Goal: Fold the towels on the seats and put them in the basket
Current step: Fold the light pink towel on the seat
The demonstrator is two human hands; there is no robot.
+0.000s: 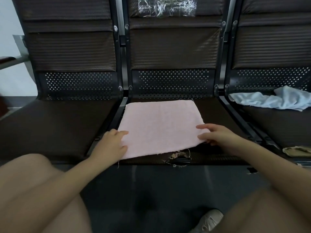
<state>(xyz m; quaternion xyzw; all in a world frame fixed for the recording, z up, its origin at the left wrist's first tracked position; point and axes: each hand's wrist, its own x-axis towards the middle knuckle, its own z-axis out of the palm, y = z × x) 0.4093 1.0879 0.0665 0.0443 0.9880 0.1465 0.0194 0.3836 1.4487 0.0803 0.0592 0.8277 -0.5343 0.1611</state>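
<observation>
Left hand [113,143] and right hand [217,134] — each pinching pink towel's [159,126] near corners, flat on seat [210,108]

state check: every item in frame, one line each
pink towel: spread flat on the middle seat, not yet folded
blue towel: crumpled on the right seat
left hand: gripping the pink towel's near left edge
right hand: pinching its near right corner, slightly lifted
basket: not in view

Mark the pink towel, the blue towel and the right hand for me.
pink towel [159,128]: head view, middle of its flat top face.
blue towel [276,100]: head view, middle of the crumpled heap on the right seat.
right hand [217,134]: head view, back of the hand at the towel's near right corner.
</observation>
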